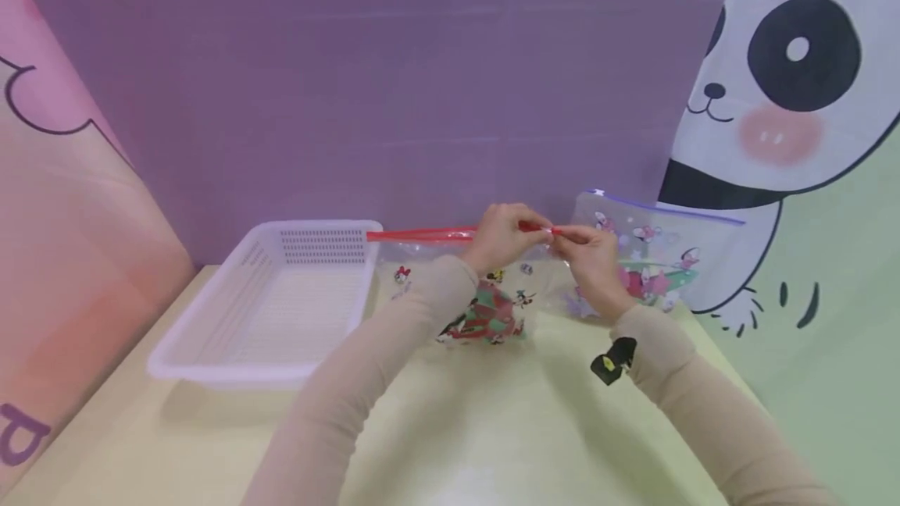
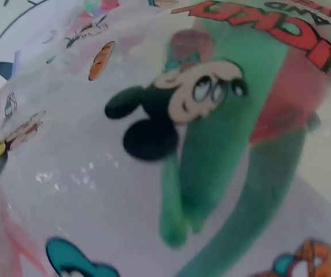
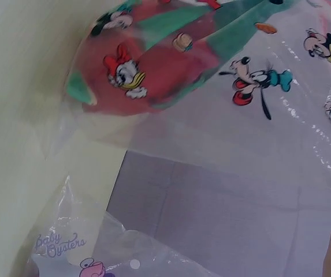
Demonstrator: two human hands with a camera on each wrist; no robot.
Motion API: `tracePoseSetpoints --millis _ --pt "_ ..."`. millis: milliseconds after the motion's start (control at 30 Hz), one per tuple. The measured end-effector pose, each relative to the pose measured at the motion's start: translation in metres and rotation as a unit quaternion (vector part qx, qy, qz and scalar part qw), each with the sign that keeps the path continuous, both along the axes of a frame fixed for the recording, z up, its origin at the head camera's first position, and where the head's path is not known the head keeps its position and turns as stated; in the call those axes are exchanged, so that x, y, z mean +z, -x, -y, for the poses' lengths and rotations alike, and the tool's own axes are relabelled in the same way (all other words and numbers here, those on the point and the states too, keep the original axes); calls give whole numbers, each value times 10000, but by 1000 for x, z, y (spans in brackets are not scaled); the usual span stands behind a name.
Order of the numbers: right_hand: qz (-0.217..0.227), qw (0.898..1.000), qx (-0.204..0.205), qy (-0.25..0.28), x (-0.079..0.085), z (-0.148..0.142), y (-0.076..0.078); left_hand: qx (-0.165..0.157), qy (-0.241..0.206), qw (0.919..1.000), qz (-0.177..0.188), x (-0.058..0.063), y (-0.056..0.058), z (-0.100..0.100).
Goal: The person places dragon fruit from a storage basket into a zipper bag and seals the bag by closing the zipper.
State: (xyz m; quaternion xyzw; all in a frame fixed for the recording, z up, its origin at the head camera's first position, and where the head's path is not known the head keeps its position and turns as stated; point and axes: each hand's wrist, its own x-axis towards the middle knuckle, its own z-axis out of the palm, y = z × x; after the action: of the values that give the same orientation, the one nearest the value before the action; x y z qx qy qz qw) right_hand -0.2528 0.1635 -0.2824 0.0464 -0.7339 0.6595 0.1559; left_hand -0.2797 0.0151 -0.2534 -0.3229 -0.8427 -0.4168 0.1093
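A clear zip bag (image 1: 404,276) with cartoon prints stands upright on the table, its red zip strip (image 1: 422,236) along the top. Red and green pieces (image 1: 488,315) fill its lower part; in the left wrist view, long green pieces (image 2: 211,167) show through the printed plastic. My left hand (image 1: 505,239) pinches the strip near its right end. Close beside it, my right hand (image 1: 592,260) pinches the red end of the strip, fingertips almost meeting the left ones. The right wrist view shows the bag (image 3: 211,135) hanging from the hand at the edge.
A white plastic basket (image 1: 218,372) with slotted walls stands left of the bag. Behind my right hand, a second clear bag (image 1: 661,236) with a purple zip and pink contents leans near the panda-print cloth (image 1: 745,201). A purple cloth (image 1: 422,84) hangs behind the table (image 1: 492,428).
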Motion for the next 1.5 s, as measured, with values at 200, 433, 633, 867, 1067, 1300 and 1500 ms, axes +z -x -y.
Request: tracePoseSetpoints --millis 200,433,633,867,1067,1300,1500 --pt "60 9998 -14 193 0 1 0 -352 -74 9993 90 0 7 5" --pt "106 9993 20 368 2 1 -2 -566 -89 9983 104 0 11 10" --pt "62 9976 115 679 1 1 -1 -600 -249 9968 470 -3 12 19" --pt "189 9968 -19 774 3 3 -1 -493 -581 9937 818 -5 13 29" --pt "194 9964 32 820 2 2 -1 -403 -669 9904 1141 -6 12 32" --pt "231 9970 26 743 1 2 0 -418 -713 9878 1321 -5 13 38" --pt "230 9965 -20 807 1 1 0 -505 -713 9855 1454 -2 13 41"
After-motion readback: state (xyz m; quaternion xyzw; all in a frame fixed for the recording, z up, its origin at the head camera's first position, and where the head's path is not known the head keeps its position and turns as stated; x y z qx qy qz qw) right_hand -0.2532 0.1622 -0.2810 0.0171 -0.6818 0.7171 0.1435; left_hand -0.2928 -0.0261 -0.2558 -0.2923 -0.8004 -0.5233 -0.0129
